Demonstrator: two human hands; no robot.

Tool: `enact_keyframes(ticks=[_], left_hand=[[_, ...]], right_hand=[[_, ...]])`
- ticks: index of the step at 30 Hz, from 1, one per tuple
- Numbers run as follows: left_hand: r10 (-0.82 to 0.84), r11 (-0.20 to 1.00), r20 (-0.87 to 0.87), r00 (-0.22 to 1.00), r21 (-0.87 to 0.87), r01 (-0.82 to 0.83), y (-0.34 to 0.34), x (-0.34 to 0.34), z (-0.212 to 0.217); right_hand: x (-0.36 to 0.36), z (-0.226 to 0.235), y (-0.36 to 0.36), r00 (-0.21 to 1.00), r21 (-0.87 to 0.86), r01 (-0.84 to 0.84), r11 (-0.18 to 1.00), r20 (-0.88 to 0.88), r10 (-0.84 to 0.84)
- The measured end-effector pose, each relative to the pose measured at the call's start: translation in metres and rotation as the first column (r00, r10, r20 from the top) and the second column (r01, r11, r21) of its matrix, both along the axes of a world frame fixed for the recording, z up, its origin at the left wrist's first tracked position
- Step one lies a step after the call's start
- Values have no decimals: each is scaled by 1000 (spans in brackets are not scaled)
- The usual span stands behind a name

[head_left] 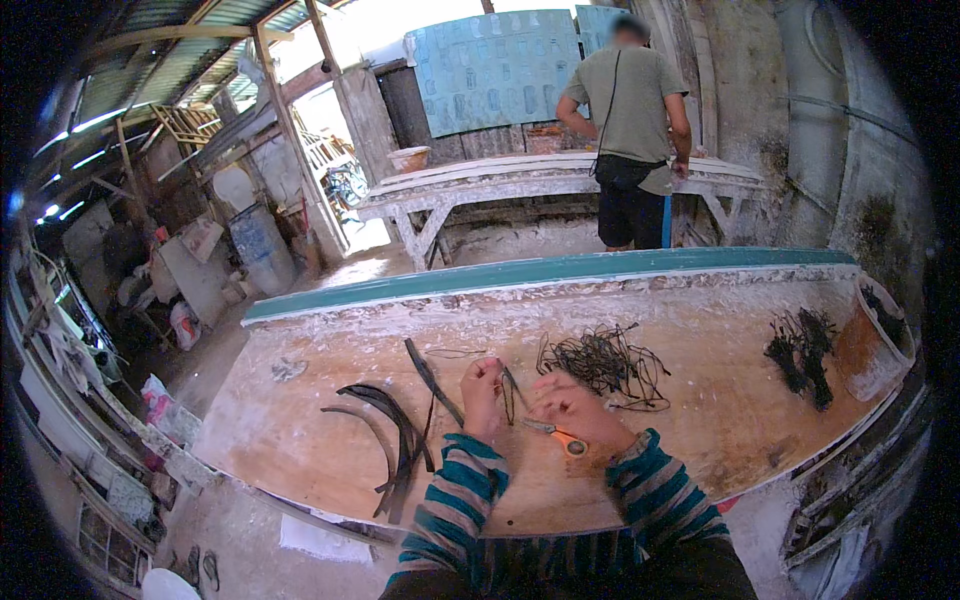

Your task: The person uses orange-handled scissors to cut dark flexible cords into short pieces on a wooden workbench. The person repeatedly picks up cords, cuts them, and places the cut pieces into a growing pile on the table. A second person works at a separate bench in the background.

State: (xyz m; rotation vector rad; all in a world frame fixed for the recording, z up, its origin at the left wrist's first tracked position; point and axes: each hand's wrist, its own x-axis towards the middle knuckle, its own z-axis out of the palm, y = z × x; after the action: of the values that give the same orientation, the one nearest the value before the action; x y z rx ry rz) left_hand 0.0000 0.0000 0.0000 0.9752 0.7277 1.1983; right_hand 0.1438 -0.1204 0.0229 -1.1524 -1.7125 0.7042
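Black cord (508, 398) in the pinch of your left hand (481, 397)

Your left thumb and finger press close together on the cord. It hangs just below them, in the space before your right hand (570, 402). Your right fingers are half curled and blurry, so I can't tell if they hold a bit of cord or nothing. It looks like the step now is working on one thin cord by hand. The next move seems to call for a firm left pinch and right fingertips close to the cord.

Just under your right fingers are scissors (571, 446) with orange handles; I can't tell if they touch your palm. Up and right of those fingers sits a messy pile of black cords (592, 360). Farther right are dark bundles (790, 368) beside a brown tub (866, 352). Left of your left fingers lie curved black strips (405, 440) on the wooden board (290, 440). Far past your fingers, a person (630, 95) in a green shirt stands at a bench (440, 186).

I can't read any words, labels or brands on the things near your fingers.
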Motion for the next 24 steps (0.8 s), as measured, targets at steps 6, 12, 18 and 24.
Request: enact_keyframes(ticks=[6,12,18,24], left_hand=[[-51,998,-30,998,20,51,-2,0,-6],[-87,996,-23,996,30,88,-7,7,-1],[-158,987,-50,986,33,160,-6,10,-5],[-383,921,-141,913,21,390,-12,10,0]], right_hand=[[-22,2,-7,991,82,-135,988,19,134],[-10,20,-11,982,-30,-169,985,-92,165],[-6,14,-10,955,-154,-120,981,-289,71],[15,10,0,940,-130,182,975,-269,-211]])
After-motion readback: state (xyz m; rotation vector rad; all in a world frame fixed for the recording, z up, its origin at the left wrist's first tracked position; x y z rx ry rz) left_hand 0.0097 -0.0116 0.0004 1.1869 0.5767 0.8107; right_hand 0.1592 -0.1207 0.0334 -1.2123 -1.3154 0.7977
